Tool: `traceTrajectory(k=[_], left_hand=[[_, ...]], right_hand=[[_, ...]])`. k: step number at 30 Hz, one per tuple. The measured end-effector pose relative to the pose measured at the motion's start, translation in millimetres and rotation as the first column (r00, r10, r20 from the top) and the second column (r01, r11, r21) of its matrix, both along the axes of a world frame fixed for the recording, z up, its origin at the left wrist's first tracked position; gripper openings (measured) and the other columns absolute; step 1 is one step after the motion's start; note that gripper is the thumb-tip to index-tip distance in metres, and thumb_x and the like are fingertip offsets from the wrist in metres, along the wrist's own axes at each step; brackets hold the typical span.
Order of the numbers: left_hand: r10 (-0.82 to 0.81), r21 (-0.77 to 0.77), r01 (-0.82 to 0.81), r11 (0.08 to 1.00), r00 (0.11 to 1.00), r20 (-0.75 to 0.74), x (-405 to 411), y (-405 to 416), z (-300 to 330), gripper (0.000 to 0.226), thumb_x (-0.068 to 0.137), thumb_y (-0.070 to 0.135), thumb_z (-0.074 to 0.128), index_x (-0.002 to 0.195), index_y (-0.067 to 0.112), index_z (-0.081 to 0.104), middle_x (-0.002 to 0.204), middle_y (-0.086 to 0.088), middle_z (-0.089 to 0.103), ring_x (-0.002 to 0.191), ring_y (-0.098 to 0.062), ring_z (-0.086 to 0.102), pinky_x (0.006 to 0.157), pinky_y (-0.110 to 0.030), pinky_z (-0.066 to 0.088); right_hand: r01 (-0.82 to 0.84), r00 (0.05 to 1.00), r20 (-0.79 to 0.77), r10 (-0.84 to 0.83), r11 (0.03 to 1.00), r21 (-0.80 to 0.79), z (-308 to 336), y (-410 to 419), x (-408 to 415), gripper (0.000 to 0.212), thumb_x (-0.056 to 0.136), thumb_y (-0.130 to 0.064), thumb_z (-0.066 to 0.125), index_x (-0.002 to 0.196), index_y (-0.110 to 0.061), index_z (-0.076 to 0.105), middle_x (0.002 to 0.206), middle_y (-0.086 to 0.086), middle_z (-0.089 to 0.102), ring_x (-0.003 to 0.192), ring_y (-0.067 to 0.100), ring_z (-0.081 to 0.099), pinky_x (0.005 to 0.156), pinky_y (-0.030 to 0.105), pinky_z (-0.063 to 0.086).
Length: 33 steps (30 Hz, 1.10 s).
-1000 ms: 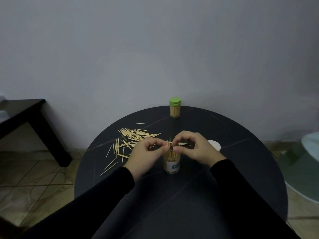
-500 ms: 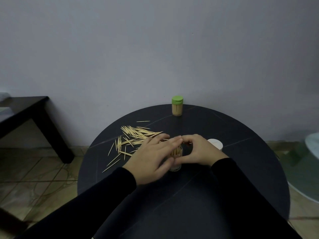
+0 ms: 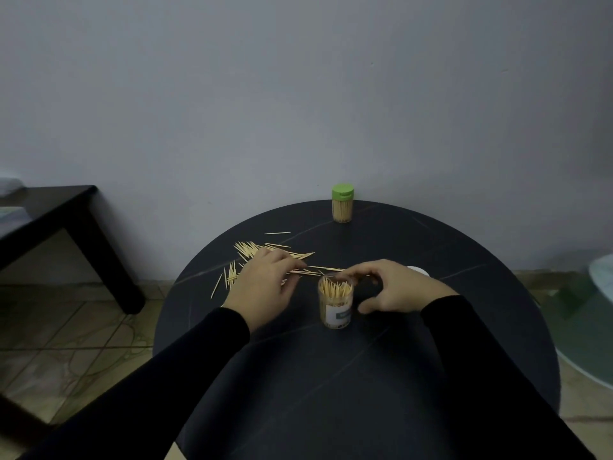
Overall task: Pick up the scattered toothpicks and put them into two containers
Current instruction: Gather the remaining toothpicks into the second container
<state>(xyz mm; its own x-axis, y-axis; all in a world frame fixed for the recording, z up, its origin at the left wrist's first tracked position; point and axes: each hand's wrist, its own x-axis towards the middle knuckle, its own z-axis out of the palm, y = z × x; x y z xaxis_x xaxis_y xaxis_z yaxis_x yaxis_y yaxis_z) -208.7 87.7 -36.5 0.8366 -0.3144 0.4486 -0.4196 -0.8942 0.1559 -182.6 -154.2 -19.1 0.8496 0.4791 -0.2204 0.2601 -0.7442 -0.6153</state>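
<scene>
An open clear container point(image 3: 335, 302) with a white label stands mid-table, filled with upright toothpicks. A second container with a green lid point(image 3: 342, 203) stands closed at the table's far edge. Scattered toothpicks point(image 3: 252, 252) lie in a pile on the left half of the table. My left hand point(image 3: 263, 287) rests palm down on that pile, fingers spread over the toothpicks; whether it grips any is hidden. My right hand point(image 3: 394, 287) curls loosely just right of the open container, not touching it, holding nothing that I can see.
The round black table point(image 3: 365, 376) stands against a grey wall. A white lid point(image 3: 418, 270) lies behind my right hand. A dark low table point(image 3: 49, 210) is at the left, a glass tabletop point(image 3: 597, 313) at the right, tiled floor below.
Both hands pinched toothpicks over the open container, then my left hand patted them down. Now the left hand has moved left onto the pile and the right hand has drawn back from the container.
</scene>
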Motion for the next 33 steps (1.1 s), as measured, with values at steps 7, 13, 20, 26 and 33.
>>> traceTrajectory(k=[7,13,20,26,33], left_hand=[[0.209,0.221,-0.172,0.960,0.965,-0.159,15,9,-9,0.031,0.097,0.030,0.049,0.127,0.030,0.057,0.125,0.008,0.054,0.115,-0.017,0.044,0.097,-0.033,0.042],[0.347,0.143,-0.318,0.937,0.896,-0.278,27,9,-3,0.016,0.093,0.031,0.056,0.100,0.026,0.069,0.108,0.005,0.065,0.105,-0.017,0.056,0.086,-0.032,0.049],[0.286,0.136,-0.256,0.957,0.910,-0.300,34,-4,-1,0.015,0.093,0.031,0.055,0.100,0.027,0.068,0.107,0.004,0.064,0.104,-0.017,0.057,0.087,-0.033,0.048],[0.242,0.186,-0.166,0.968,0.808,-0.537,34,12,26,0.043,0.082,0.043,0.070,0.122,0.031,0.059,0.118,0.008,0.058,0.111,-0.014,0.054,0.094,-0.031,0.046],[0.248,0.218,-0.141,0.966,0.755,-0.608,34,23,28,0.050,0.075,0.037,0.079,0.121,0.029,0.060,0.118,0.008,0.060,0.102,-0.011,0.054,0.083,-0.026,0.044]], right_hand=[[0.338,0.885,0.414,-0.213,0.905,-0.257,-12,11,12,0.035,0.093,-0.028,0.059,0.127,-0.037,0.056,0.120,-0.008,0.058,0.115,0.016,0.050,0.100,0.039,0.032],[0.464,0.811,0.514,-0.281,0.844,-0.271,-18,16,20,0.020,0.095,-0.039,0.055,0.112,-0.033,0.063,0.110,-0.006,0.066,0.110,0.018,0.053,0.097,0.039,0.029],[0.392,0.797,0.570,-0.198,0.888,-0.240,-24,31,30,0.017,0.095,-0.040,0.052,0.101,-0.034,0.067,0.105,-0.008,0.066,0.105,0.016,0.052,0.093,0.039,0.029],[0.300,0.862,0.480,-0.162,0.926,-0.227,-18,31,37,0.045,0.085,-0.065,0.052,0.116,-0.034,0.062,0.106,-0.012,0.063,0.105,0.012,0.053,0.096,0.040,0.030],[0.220,0.911,0.396,-0.112,0.947,-0.236,-18,38,40,0.029,0.085,-0.052,0.063,0.109,-0.036,0.065,0.097,-0.015,0.063,0.099,0.008,0.054,0.099,0.038,0.027]])
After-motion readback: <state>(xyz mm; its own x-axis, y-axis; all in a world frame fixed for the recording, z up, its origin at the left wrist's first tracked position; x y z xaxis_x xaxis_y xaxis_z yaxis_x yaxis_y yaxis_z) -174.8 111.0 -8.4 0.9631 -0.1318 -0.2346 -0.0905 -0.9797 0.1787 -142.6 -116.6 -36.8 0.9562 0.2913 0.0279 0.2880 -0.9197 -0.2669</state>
